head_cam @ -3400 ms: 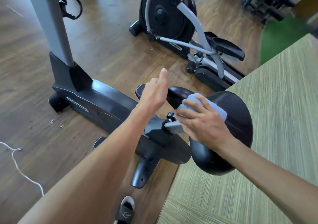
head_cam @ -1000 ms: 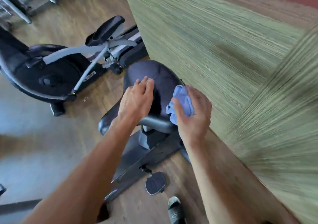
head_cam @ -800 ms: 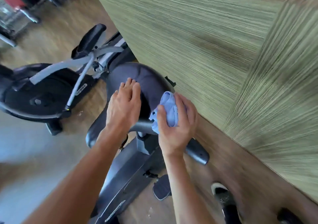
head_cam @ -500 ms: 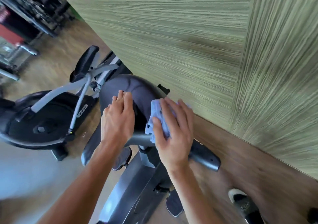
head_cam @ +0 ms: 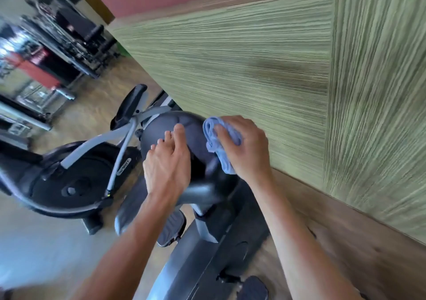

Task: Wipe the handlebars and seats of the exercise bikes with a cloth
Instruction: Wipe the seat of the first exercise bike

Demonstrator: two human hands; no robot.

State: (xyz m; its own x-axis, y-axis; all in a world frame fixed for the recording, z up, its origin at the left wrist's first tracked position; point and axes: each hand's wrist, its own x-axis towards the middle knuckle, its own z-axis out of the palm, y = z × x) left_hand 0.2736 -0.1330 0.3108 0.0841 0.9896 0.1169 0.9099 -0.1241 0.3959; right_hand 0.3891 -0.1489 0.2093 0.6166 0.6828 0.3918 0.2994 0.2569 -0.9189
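Head view, only one cam. Bike seat, black and padded, sits just above frame centre, close beside the green striped wall panel at 1–2 o'clock.

R hand is on the seat's wall-side edge, fingers curled round a bunched light-blue cloth and pressing it to the padding. Cloth is balled up, prob. so it gives a thick pad under the palm and doesn't trail.

L hand lies flat on the seat's near-left part, fingers straight and a little spread, holding nothing. Looks like a brace: it steadies the seat against the rubbing, w/ body weight leaning over the bike.

Below the hands, at 6 o'clock, the bike frame runs down, w/ one pedal under the L forearm and another at the bottom edge.

At 9 o'clock stands a 2nd machine, black housing w/ grey arms, its pedal plate raised toward 11. More gym kit at 10–11 o'clock, blurred.

Judgement: seat wipe is under way on this bike; its handlebars aren't in shot, so can't tell their status.
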